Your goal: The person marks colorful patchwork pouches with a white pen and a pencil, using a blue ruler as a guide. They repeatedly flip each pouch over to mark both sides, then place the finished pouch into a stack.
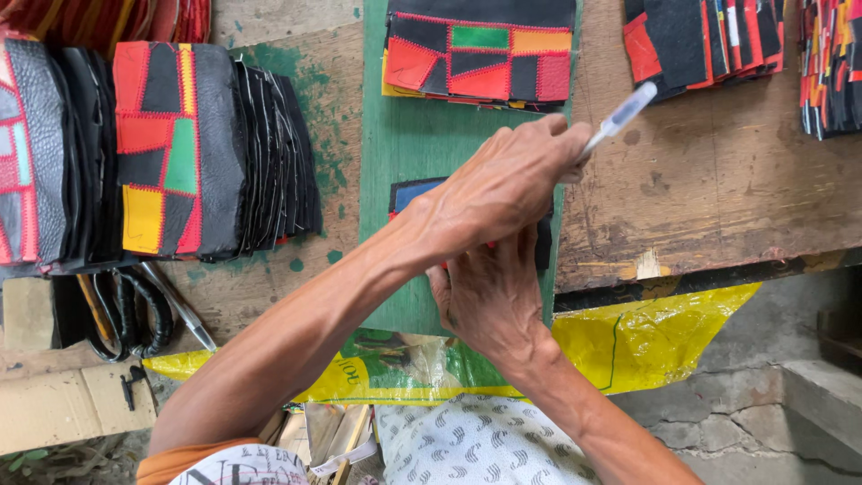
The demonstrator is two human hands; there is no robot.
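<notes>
Left-hand [503, 184] grip on pen [621, 115], above green board [404, 153], wooden bench [709, 171].

Soft, even daylight fills the scene, bright without harsh glare. Shadows are faint: a weak one lies under the left hand [503, 184] on the green board [395, 153], and the gap below the bench [709, 180] edge is darker. Colours look saturated. Focus is sharp in the middle, while the pen [620, 117] shows slight motion blur. Straight edges bow a little toward the frame corners.
</notes>
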